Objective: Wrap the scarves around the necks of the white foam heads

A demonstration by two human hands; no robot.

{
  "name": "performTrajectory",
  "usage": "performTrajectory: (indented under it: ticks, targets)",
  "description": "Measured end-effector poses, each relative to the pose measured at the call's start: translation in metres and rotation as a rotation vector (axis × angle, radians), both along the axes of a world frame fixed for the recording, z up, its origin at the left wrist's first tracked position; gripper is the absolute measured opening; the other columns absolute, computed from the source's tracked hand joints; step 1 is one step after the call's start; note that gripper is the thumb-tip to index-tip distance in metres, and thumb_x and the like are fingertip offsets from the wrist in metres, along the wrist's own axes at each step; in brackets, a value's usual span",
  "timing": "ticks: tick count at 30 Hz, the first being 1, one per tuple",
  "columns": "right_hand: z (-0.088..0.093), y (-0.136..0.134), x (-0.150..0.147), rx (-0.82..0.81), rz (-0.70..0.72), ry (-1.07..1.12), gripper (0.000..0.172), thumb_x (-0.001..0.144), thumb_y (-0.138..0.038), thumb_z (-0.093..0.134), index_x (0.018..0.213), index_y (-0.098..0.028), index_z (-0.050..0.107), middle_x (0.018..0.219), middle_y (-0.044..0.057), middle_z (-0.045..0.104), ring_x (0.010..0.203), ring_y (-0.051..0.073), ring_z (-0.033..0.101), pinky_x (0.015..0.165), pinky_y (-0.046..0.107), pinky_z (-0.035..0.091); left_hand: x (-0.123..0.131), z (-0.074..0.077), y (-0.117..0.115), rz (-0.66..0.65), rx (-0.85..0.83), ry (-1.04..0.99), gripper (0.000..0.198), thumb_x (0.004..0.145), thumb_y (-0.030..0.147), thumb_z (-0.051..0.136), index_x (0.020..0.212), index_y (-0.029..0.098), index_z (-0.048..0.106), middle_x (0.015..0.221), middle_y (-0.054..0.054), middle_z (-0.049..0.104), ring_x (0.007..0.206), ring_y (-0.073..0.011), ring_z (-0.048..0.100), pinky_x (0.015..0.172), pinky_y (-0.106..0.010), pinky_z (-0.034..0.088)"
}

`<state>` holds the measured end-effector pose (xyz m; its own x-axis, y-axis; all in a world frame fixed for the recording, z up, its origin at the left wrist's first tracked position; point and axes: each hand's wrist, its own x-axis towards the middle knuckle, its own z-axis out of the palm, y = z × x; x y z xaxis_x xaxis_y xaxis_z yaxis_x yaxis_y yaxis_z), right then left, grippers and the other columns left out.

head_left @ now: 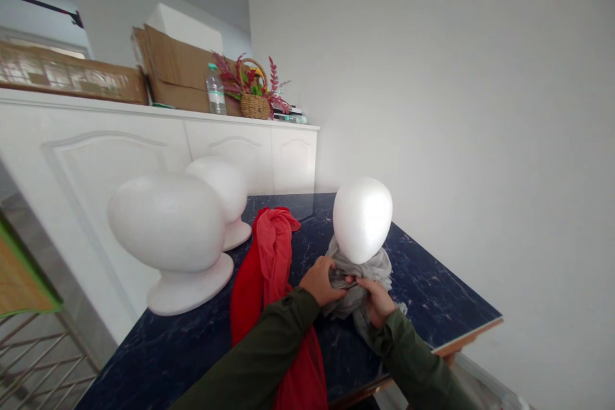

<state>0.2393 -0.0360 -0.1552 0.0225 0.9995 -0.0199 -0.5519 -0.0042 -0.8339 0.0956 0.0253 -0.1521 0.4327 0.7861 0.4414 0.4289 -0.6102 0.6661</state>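
Both hands grasp the gray scarf, which is wrapped around the base of a white foam mannequin head just beyond them. The left hand holds the wrap at its near left side, thumb and fingers curled on the folds, while the right hand pinches the cloth close beside it, with one end of the scarf hanging below that hand. The mannequin head stands upright, its smooth crown bare above the fabric. To the left of the left hand, a red scarf and a coral scarf lie lengthwise, passing under the left sleeve. Farther left of the hands stand two more mannequin heads, one partly behind the other. Under everything is a dark blue marbled tabletop; well beyond the hands, to the left, a white cabinet bears a wicker flower basket, a plastic bottle and cardboard boxes.
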Motion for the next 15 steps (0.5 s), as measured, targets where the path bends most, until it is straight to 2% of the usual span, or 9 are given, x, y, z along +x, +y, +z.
performTrajectory:
  ticks: [4,7,12,15]
  targets:
    - [-0.008,0.006,0.005,0.011,-0.094,-0.088,0.017,0.058,-0.03,0.065,0.067,-0.016,0.065,0.067,0.006,0.065,0.07,0.023,0.059,0.066,0.035,0.045,0.0,-0.004,0.004,-0.143,-0.299,-0.038,0.019,0.052,0.032,0.066,0.061,0.017,0.057,0.055,0.003,0.049,0.059,-0.013,0.046,0.061,-0.025,0.032]
    - [-0.015,0.007,0.01,0.029,-0.22,-0.217,0.016,0.06,-0.028,0.064,0.069,-0.016,0.065,0.066,0.005,0.064,0.062,0.019,0.057,0.061,0.031,0.044,-0.002,-0.007,0.011,-0.174,-0.43,-0.168,0.02,0.049,0.032,0.069,0.053,0.017,0.057,0.049,0.004,0.047,0.056,-0.0117,0.045,0.059,-0.023,0.032]
    - [-0.02,-0.003,0.031,0.016,-0.331,-0.258,0.021,0.061,-0.025,0.059,0.08,-0.017,0.059,0.063,0.0,0.061,0.055,0.015,0.053,0.054,0.025,0.04,-0.006,-0.01,0.028,-0.153,-0.656,-0.499,0.023,0.053,0.034,0.067,0.063,0.015,0.058,0.057,0.002,0.057,0.059,-0.013,0.051,0.06,-0.024,0.039]
    - [-0.013,-0.012,0.052,-0.035,-0.346,-0.412,0.034,0.061,-0.028,0.056,0.093,-0.017,0.052,0.058,-0.003,0.057,0.048,0.012,0.049,0.047,0.023,0.035,-0.007,-0.008,0.034,-0.125,-0.78,-0.758,0.021,0.06,0.033,0.061,0.071,0.015,0.057,0.064,-0.001,0.061,0.064,-0.0147,0.056,0.064,-0.027,0.043]
